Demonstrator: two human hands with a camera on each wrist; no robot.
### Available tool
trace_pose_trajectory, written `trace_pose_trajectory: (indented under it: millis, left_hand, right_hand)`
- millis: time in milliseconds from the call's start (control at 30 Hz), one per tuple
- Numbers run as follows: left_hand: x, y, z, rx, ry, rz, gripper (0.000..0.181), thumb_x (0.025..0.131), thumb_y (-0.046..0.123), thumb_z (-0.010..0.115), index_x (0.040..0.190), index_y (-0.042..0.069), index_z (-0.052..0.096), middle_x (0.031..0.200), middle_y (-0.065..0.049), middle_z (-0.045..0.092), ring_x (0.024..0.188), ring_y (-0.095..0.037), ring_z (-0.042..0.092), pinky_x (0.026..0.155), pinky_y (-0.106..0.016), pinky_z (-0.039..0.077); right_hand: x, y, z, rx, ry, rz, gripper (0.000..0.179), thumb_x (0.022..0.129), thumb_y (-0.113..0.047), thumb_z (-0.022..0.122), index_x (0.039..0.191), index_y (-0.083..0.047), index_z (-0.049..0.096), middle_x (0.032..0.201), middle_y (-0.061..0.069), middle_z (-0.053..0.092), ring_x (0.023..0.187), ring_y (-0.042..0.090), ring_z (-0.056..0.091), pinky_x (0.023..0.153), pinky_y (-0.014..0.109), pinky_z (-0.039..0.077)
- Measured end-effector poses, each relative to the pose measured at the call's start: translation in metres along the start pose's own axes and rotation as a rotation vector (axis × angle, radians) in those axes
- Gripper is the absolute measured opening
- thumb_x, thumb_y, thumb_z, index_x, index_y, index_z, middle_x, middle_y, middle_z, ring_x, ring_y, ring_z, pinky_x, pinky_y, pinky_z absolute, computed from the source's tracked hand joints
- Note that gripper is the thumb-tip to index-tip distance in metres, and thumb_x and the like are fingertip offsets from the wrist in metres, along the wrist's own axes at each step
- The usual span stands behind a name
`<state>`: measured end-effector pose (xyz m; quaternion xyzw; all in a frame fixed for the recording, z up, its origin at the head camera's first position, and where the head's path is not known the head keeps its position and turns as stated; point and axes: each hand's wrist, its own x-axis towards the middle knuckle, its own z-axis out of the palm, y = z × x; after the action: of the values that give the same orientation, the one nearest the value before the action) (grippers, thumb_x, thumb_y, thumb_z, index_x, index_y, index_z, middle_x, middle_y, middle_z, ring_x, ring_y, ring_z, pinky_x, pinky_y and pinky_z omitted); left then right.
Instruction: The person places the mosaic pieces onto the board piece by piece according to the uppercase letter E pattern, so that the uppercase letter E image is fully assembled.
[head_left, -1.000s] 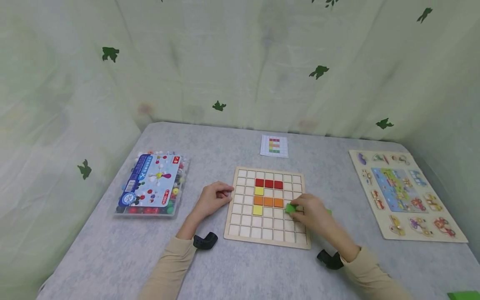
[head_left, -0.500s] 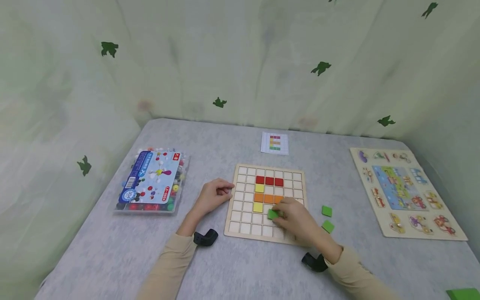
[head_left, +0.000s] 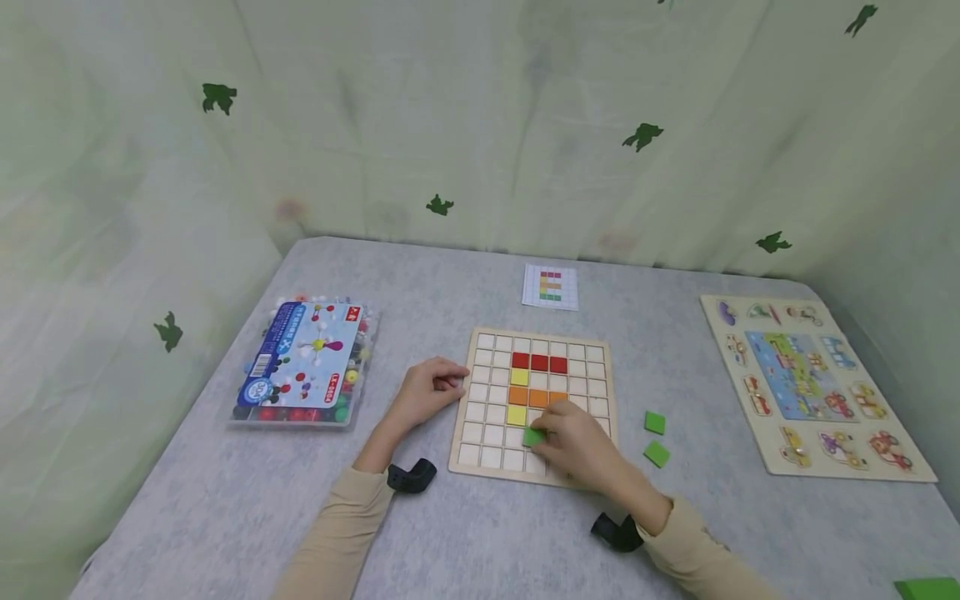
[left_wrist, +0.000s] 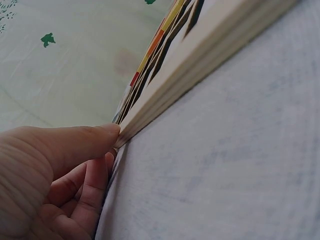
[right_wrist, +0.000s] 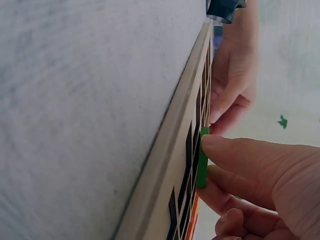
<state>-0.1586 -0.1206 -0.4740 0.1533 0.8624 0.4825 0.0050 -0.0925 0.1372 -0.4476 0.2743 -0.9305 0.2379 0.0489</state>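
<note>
A square wooden grid board [head_left: 536,476] lies mid-table with three red tiles [head_left: 539,362], two yellow tiles [head_left: 517,415] and three orange tiles [head_left: 537,398] in its cells. My right hand [head_left: 585,444] pinches a green tile [head_left: 533,437] between thumb and fingers, low over the board below the lower yellow tile. In the right wrist view the green tile [right_wrist: 202,165] stands on edge in that view, close to the grid. With thumb and fingertips, my left hand [head_left: 426,393] holds the board's left edge. Its thumb [left_wrist: 85,142] touches the rim.
Two loose green tiles [head_left: 655,422] lie right of the board. Behind it is a pattern card [head_left: 551,287]. A clear box of coloured balls [head_left: 300,367] stands at left, a wooden picture puzzle [head_left: 810,387] at right. A green object [head_left: 927,589] shows at the lower right corner.
My right hand has carried the green tile leftward from the board's right side to below the lower yellow tile. The loose green tiles have come into full view. My left hand stays put.
</note>
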Motion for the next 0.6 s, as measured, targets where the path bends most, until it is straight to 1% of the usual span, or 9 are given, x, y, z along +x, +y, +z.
trace_pose_trajectory:
  millis: [167,333,433,600]
  left_hand:
    - [-0.0002,0.0003,0.0005,0.0,0.003,-0.002,0.025,0.079,0.002,0.07,0.104,0.0,0.07,0.094,-0.013,0.067,0.077,-0.011,0.058,0.066,-0.017,0.049]
    - [0.0,-0.0001,0.0007,-0.001,-0.005,-0.008,0.024,0.08,0.003,0.07,0.104,0.001,0.07,0.094,-0.013,0.067,0.078,-0.013,0.059,0.067,-0.017,0.049]
    - [0.0003,-0.0006,0.0008,0.0,-0.009,-0.015,0.024,0.08,0.004,0.07,0.104,0.001,0.07,0.095,-0.013,0.067,0.078,-0.012,0.058,0.067,-0.017,0.049]
    - [0.0003,0.0003,0.0004,0.002,-0.002,-0.009,0.024,0.08,0.003,0.07,0.104,0.0,0.07,0.094,-0.013,0.067,0.078,-0.011,0.058,0.067,-0.017,0.049]
  right_hand:
    - [0.0,-0.0028,0.002,-0.019,-0.017,-0.014,0.021,0.071,-0.014,0.08,0.09,-0.008,0.074,0.09,0.002,0.067,0.084,0.013,0.057,0.072,0.024,0.051]
    - [0.0025,-0.0059,0.0039,0.001,-0.03,-0.026,0.023,0.071,-0.014,0.079,0.093,-0.007,0.074,0.092,0.002,0.066,0.084,0.013,0.057,0.072,0.024,0.051]
    - [0.0043,-0.0073,0.0047,0.007,-0.037,-0.027,0.024,0.072,-0.015,0.079,0.094,-0.008,0.073,0.092,0.002,0.066,0.085,0.013,0.056,0.074,0.025,0.051]
    - [0.0094,-0.0098,0.0067,0.013,-0.034,-0.039,0.024,0.073,-0.017,0.079,0.094,-0.008,0.073,0.092,0.001,0.066,0.085,0.013,0.057,0.076,0.027,0.051]
